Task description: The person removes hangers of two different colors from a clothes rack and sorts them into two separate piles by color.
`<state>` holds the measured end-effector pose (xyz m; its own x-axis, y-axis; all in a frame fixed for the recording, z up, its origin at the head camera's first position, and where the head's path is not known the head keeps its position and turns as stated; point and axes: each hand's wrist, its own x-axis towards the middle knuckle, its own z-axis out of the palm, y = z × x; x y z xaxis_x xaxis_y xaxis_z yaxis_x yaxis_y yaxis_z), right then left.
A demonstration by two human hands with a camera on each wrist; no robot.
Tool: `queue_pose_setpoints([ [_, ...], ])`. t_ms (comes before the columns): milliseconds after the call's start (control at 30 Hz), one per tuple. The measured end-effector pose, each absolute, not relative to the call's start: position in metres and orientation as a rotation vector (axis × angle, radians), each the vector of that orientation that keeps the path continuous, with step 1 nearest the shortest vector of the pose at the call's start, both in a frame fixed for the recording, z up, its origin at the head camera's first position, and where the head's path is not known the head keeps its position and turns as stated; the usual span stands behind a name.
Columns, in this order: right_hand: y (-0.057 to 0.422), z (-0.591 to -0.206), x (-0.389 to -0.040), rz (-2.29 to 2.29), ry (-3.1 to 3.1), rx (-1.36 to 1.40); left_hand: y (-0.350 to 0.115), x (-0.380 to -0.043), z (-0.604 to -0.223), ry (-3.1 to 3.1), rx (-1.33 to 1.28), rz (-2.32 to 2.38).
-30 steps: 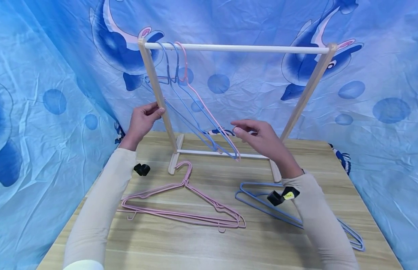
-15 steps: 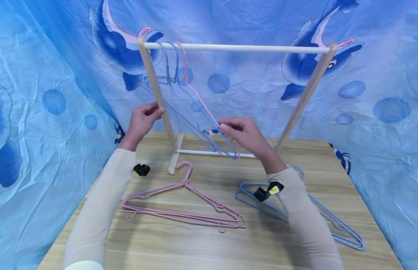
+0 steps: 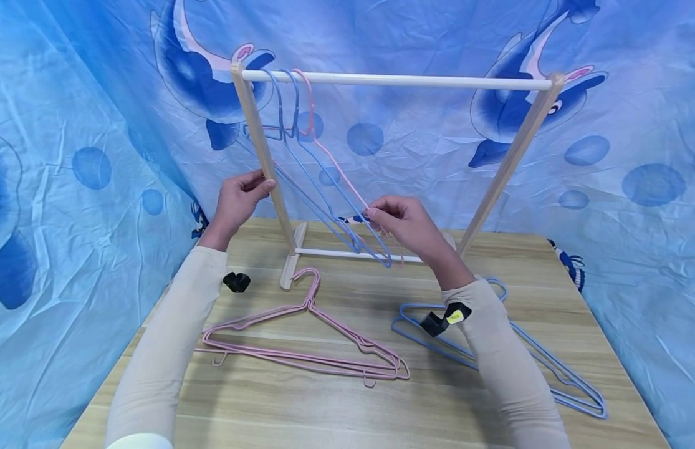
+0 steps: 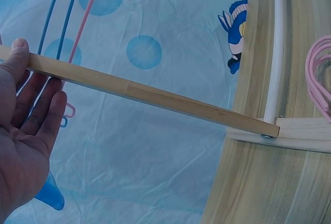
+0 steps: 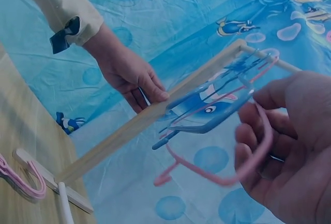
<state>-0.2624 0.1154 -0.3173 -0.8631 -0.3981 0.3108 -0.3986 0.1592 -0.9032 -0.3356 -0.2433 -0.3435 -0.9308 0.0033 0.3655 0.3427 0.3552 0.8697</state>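
A pink clothes hanger [image 3: 341, 170] and two blue clothes hangers [image 5: 207, 125] hang from the white rail [image 3: 392, 79] of a small wooden rack, close to its left end. My right hand [image 3: 404, 223] pinches the sloping arm of that pink hanger between thumb and fingers; the blue ones hang just left of it. On the rack's left post [image 3: 256, 134] my left hand [image 3: 239, 199] keeps its grip. The left wrist view shows the thumb on the post's near face [image 4: 103, 79] and the fingers behind it.
Pink hangers [image 3: 309, 304] lie stacked on the wooden table [image 3: 302, 411] before the rack. Blue hangers [image 3: 422, 305] lie to the right, partly under my right forearm. The rack's right post [image 3: 507, 165] stands beyond my right hand. A blue printed cloth [image 3: 426, 37] closes the back and sides.
My right hand has moved left from beside the hangers and taken hold of the pink one, whose lower end has shifted slightly right, away from the blue hanger. My left hand has stayed put.
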Motion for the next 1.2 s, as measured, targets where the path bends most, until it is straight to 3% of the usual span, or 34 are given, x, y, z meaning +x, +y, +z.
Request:
queue_pose_setpoints([
  [300,0.119,-0.311,-0.257,1.845,-2.266,0.674,-0.244,-0.337,-0.343,-2.359,-0.260,-1.573],
  [1200,0.130,-0.300,-0.245,1.693,-2.167,0.632,-0.244,-0.335,-0.343,-2.350,-0.276,-1.602],
])
